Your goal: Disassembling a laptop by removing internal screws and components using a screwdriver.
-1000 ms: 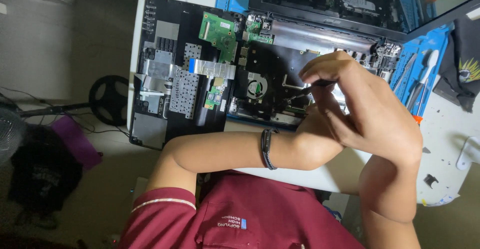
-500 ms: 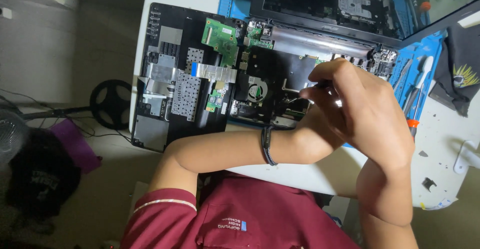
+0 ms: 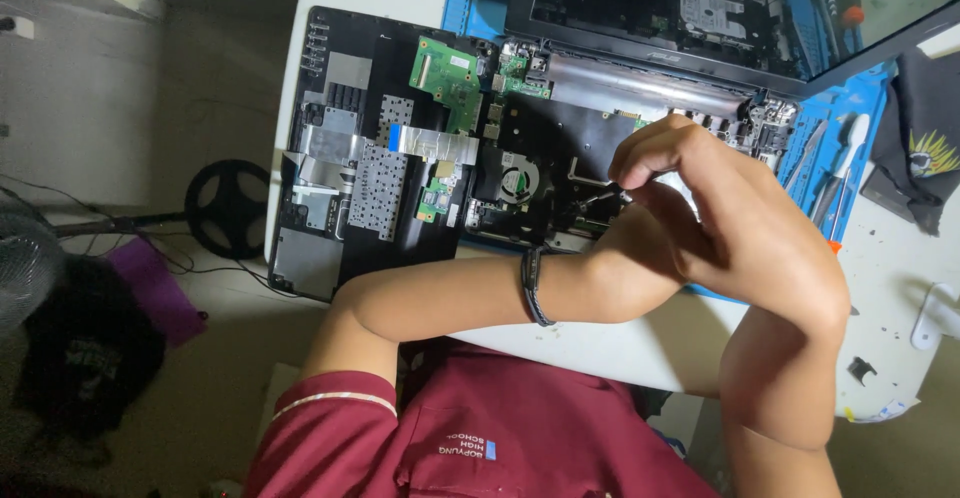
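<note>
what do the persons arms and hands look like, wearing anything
Both arms are bare from the short sleeves down, with no gloves on the left hand or right hand. A dark braided wristband circles the left wrist. The maroon shirt has a thin pale stripe near the sleeve hem.

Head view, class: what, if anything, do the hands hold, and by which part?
The right hand pinches a thin dark tool by its upper end, over the opened laptop. The left hand is mostly hidden; cannot tell.

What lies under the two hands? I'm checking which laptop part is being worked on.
Under the right hand and left hand lies the opened laptop, beside its round fan. The exact spot beneath the fingers is covered, and any tool is mostly hidden.
</note>
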